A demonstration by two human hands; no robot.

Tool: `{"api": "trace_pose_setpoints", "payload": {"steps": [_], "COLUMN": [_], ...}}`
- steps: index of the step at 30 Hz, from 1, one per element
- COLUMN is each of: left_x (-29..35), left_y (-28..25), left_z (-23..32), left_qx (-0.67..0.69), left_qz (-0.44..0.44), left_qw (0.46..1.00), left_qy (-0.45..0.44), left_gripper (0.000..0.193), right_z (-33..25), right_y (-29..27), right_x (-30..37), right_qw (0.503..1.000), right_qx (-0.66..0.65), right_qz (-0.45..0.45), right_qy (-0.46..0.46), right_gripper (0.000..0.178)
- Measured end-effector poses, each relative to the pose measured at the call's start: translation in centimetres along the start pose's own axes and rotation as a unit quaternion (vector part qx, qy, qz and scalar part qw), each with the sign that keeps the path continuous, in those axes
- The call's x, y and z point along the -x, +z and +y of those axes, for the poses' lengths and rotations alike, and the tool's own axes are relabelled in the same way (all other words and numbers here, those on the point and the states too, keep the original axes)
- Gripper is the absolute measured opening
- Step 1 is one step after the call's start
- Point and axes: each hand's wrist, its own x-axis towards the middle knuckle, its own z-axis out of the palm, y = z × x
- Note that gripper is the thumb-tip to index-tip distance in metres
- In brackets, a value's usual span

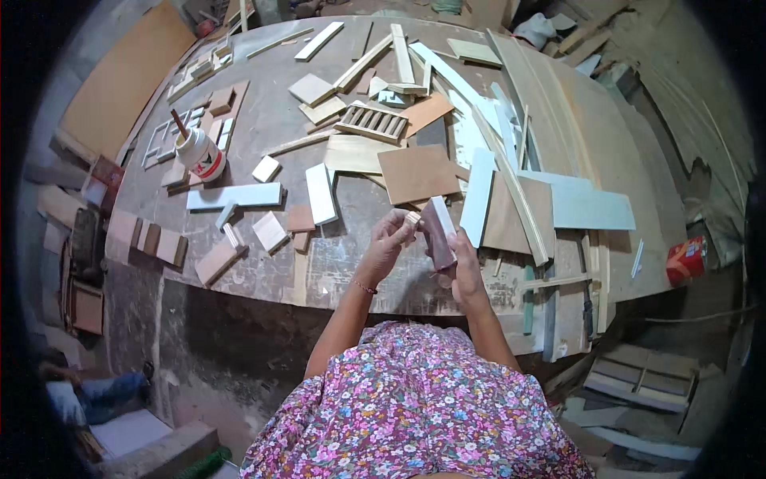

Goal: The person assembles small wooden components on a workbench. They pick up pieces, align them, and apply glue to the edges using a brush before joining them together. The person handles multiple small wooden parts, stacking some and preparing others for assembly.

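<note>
My left hand [388, 243] is closed, its fingertips pinching a small pale wooden piece [412, 219]. Beside it, my right hand [465, 267] grips a sanding block [438, 235] with a white side and a dull reddish-brown, sandpaper-like face. The block is held upright and tilted above the front edge of the worktable [351, 275]. The small piece is close to the block's left side; whether the two touch I cannot tell. Just behind my hands lies a square brown board [419, 173], with a white strip [477, 197] to its right.
A white glue jar [201, 156] with a brush stands at the left. Slatted wooden piece [371, 123], loose strips and offcuts crowd the middle. Long boards [550, 112] run along the right, near a red can [686, 261]. At lower left, part of another person [104, 395] shows.
</note>
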Motion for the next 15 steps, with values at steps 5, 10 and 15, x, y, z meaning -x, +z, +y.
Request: {"api": "trace_pose_setpoints", "payload": {"steps": [5, 10, 15], "left_x": [0.1, 0.8, 2.3], "left_y": [0.5, 0.7, -1.8], "left_z": [-1.2, -1.8, 1.8], "left_qx": [-0.116, -0.237, -0.205], "left_qz": [0.08, 0.151, 0.265], "left_qw": [0.99, 0.959, 0.94], "left_qy": [-0.005, 0.028, 0.064], "left_gripper": [0.02, 0.019, 0.018], "right_z": [-1.7, -0.2, 1.8], "right_y": [0.2, 1.1, 0.5], "right_x": [-0.5, -2.2, -0.7], "right_qw": [0.95, 0.806, 0.764], "right_qx": [0.261, 0.507, 0.585], "right_qz": [0.015, 0.019, -0.042], "right_qy": [-0.172, -0.305, -0.269], "right_gripper": [0.048, 0.051, 0.051]}}
